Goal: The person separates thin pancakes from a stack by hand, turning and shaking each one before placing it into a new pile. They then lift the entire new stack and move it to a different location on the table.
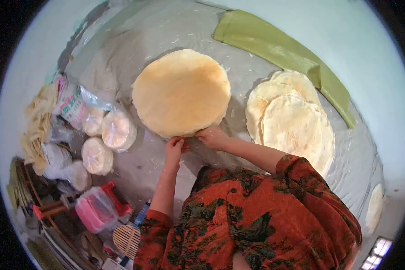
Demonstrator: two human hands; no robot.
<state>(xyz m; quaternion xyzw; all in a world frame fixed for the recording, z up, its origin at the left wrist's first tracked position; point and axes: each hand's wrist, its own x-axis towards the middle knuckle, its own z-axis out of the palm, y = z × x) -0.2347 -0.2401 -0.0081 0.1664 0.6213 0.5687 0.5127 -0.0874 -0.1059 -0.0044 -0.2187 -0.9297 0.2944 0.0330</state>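
A thick, round pile of large flatbreads point(181, 90) lies in front of me, pale with a browned patch on top. At its near edge, my left hand point(175, 146) pinches the rim with bent fingers. My right hand point(213, 137) grips the same rim just to the right, fingers closed and the thumb side toward the left hand. Some fingertips are hidden under the edge. Further right, several loose flatbreads point(297, 123) overlap one another, close to my right forearm.
Bagged stacks of round flatbread point(118, 130) stand on the left beside a printed plastic bag point(72, 105). A folded green cloth point(274, 42) runs along the far right edge of the grey sheet point(166, 36). Below left are a pink container point(94, 210) and a slatted stool point(126, 240).
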